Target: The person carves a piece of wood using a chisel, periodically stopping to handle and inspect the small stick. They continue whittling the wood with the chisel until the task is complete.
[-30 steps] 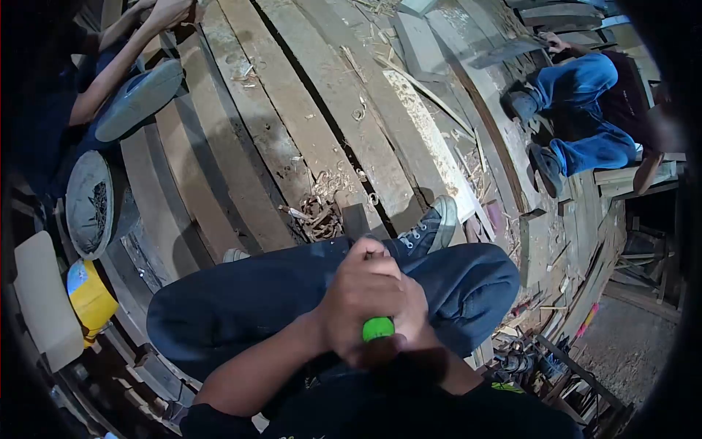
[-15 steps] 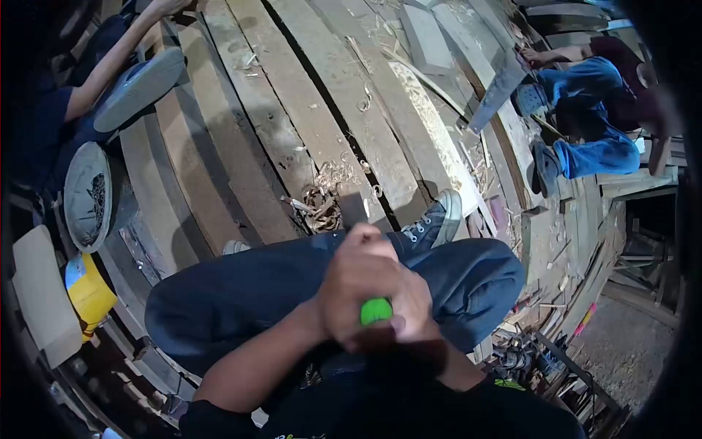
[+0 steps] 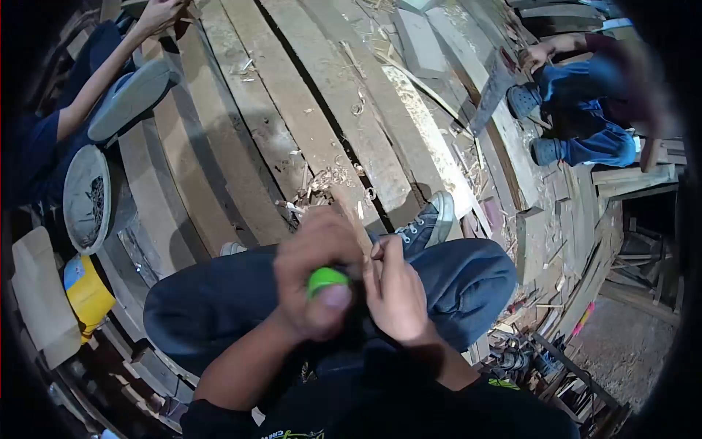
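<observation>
My left hand [image 3: 311, 263], a little blurred, is closed round a tool handle with a bright green end [image 3: 327, 279]. The hand hides the rest of the tool, so its working end cannot be made out. Just to the right, my right hand [image 3: 398, 296] has its fingers and thumb closed on the near end of a narrow wooden strip [image 3: 353, 216]. The strip points away from me over my crossed legs. Curled wood shavings [image 3: 333, 177] lie on the planks beyond my hands.
Long wooden planks [image 3: 270, 110] with dark gaps form the floor. A bowl of nails [image 3: 77, 219] and a yellow container [image 3: 89, 293] stand at left. One person sits at upper left; another, at right, is beside a handsaw [image 3: 491, 95]. Scrap lies at lower right.
My hands were together round the green-ended handle; now they are apart. The left has moved left with the tool, and the wooden strip shows at my right hand.
</observation>
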